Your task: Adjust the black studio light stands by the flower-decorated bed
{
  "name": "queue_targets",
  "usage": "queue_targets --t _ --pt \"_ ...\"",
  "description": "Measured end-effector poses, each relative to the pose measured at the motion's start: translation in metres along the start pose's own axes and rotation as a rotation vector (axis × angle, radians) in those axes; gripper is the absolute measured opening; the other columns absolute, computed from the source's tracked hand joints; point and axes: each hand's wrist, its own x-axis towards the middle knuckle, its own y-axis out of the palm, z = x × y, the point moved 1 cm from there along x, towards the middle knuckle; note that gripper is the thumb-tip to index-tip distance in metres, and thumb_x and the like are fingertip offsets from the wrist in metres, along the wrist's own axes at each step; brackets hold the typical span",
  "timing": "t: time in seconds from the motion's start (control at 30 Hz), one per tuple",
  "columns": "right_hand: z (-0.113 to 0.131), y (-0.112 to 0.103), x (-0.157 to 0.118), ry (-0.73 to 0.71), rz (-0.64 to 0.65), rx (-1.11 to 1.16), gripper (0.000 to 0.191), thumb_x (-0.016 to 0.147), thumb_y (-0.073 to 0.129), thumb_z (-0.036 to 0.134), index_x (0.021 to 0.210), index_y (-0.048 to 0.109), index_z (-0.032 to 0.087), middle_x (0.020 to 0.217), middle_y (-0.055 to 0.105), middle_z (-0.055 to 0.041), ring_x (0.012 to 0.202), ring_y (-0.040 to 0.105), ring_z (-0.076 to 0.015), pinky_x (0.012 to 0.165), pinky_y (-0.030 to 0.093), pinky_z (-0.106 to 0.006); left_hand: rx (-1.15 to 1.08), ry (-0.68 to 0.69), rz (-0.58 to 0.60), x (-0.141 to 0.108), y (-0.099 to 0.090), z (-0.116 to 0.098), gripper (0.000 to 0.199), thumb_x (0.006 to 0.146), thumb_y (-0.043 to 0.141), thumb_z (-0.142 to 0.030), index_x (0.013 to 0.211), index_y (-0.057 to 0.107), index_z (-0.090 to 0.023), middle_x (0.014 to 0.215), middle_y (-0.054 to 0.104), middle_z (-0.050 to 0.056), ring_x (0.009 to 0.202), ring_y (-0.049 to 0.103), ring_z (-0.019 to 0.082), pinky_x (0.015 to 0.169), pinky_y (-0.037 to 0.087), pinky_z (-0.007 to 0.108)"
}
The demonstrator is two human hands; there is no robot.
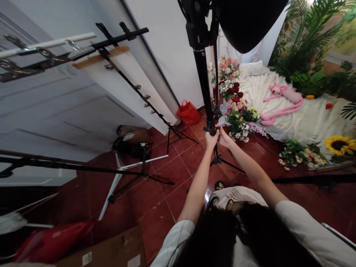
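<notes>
A black light stand (204, 81) rises upright in front of me, with a large black lamp head (247, 22) at its top. My left hand (211, 138) is wrapped round the pole just below a collar with a knob (210, 128). Beside it, my right hand (224, 138) has its fingers pressed together at the knob's right side; whether they pinch the knob itself is too small to tell. The stand's legs (217, 159) spread on the red tiles below my hands.
Flower bunches (239, 105) stand right of the pole, near a bed with a white cover (253, 89) and a pink plush toy (289, 97). Leftward are a red bag (189, 113), backdrop stands with clips (130, 81) and white poles (111, 193). A cardboard box (111, 248) lies at lower left.
</notes>
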Motion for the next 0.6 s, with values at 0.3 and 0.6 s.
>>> queue_targets --t 0.3,0.6 --pt "-0.001 0.007 0.008 0.007 -0.061 0.115 0.053 0.084 0.062 0.076 0.089 0.068 0.024 0.092 0.079 -0.007 0.108 0.07 -0.0264 0.097 0.057 -0.04 0.023 -0.023 -0.013 0.002 0.0 0.007 0.026 0.073 0.077 -0.034 0.092 0.068 -0.018 0.096 0.077 0.012 0.094 0.074 0.024 0.093 0.058 0.042" --pt "0.003 0.011 0.02 -0.003 -0.268 0.43 0.041 0.069 0.087 0.052 0.068 0.057 0.024 0.064 0.068 0.0054 0.066 0.064 -0.014 0.069 0.055 -0.026 0.023 -0.001 -0.042 0.003 0.001 0.009 0.028 0.071 0.077 -0.034 0.091 0.067 -0.017 0.095 0.076 0.01 0.09 0.073 0.023 0.086 0.057 0.037"
